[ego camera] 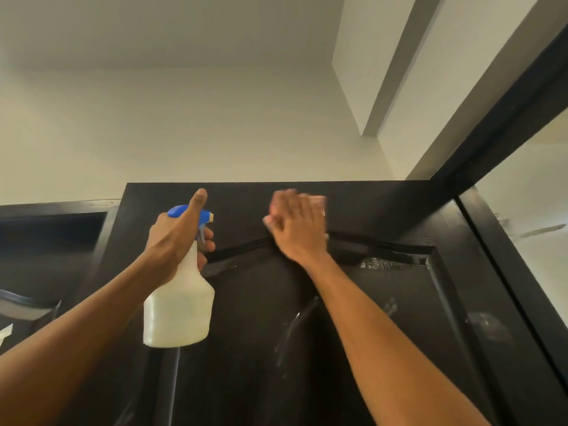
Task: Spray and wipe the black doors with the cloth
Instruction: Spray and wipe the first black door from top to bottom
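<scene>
Black door [264, 302] fills the lower centre of view, seen from below, its top rail just under the pale wall [184, 124]. Right hand [296, 224] is pressed against the top rail, fingers fairly straight and blurred; a pale edge of cloth [319, 204] shows under and beyond the fingertips, mostly hidden by the hand. Whether the fingers pinch the cloth or only press it flat, I cannot tell. Left hand [181, 232] grips the neck of a white spray bottle [179, 305], blue trigger head [190, 212] on top, index finger pointing up, other fingers curled round the trigger; nozzle aimed toward the door. Wet streaks and droplets glisten on the panel below the moulding [368, 247] and further down. Step in hand looks like wiping the top rail. To do it well: keep the cloth flat under the palm, work across the rail to the corner by the black frame [491, 142], then run the cloth into the moulding groove, where liquid likely pools. Catch the runs lower down before they dry into marks.
</scene>
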